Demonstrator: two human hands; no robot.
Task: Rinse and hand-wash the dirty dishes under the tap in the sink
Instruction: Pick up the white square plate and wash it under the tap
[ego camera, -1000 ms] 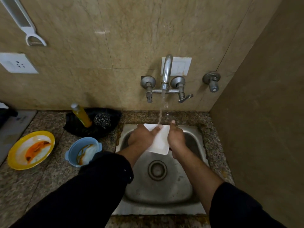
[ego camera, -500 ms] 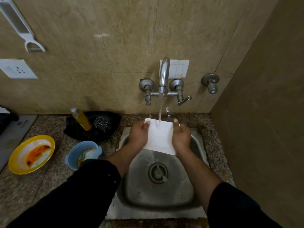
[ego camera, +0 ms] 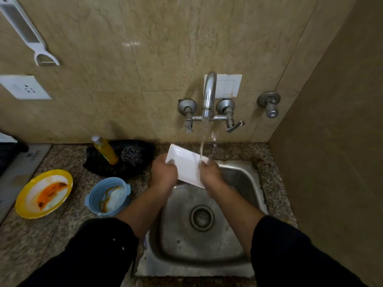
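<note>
A white rectangular dish (ego camera: 186,163) is held tilted over the back left corner of the steel sink (ego camera: 251,183). My left hand (ego camera: 163,172) grips its left edge and my right hand (ego camera: 210,172) grips its right edge. Water runs from the wall tap (ego camera: 209,94) and strikes the dish near my right hand. On the counter to the left sit a yellow plate (ego camera: 44,193) smeared with orange sauce and a blue bowl (ego camera: 107,195) with sauce streaks.
A yellow soap bottle (ego camera: 104,150) and a steel scrubber (ego camera: 131,156) rest on a black bag behind the bowl. A side valve (ego camera: 270,105) sticks out of the wall at right. A brown side wall stands close to the sink's right. The sink drain (ego camera: 202,218) is uncovered.
The dish has shifted left and tilted, its far corner now over the counter's edge. Both hands moved left with it. Water still runs on it.
</note>
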